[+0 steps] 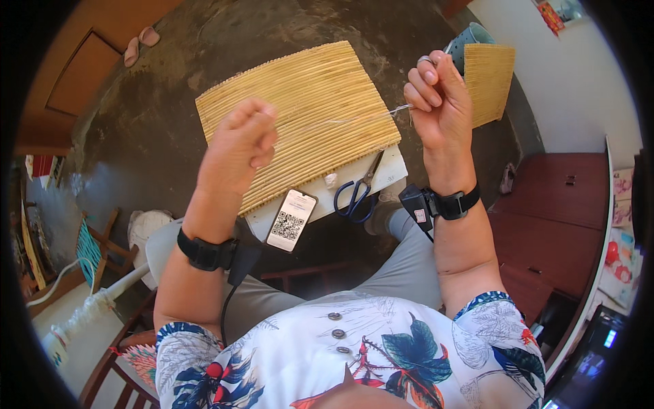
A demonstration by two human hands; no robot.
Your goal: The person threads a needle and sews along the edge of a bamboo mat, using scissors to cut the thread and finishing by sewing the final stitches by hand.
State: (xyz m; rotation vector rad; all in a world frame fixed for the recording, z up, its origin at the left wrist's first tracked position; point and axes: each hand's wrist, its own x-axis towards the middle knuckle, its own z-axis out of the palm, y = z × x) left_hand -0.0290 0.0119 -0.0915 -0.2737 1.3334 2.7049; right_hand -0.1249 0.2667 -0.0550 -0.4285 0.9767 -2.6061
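Note:
A mat of yellow straw-like rods (320,102) lies over a white board (390,167). Above its left part my left hand (244,140) is closed, slightly blurred, with thumb and fingers together. Off the mat's right edge my right hand (436,102) is raised, its thumb and index finger pinched. White thread (400,108) runs between the hands, bunched thicker beside my right hand's little finger and fading toward the left hand. Whether a needle sits in the right pinch is too small to tell. Blue-handled scissors (355,198) lie on the board's near edge, partly open.
A phone (291,220) and a small white lump (331,180) rest by the mat's near edge. Beyond my right hand stand a blue-green bin (477,34) and another yellow mat piece (489,85). A dark red cabinet (552,204) is at right; pink slippers (139,46) lie far left.

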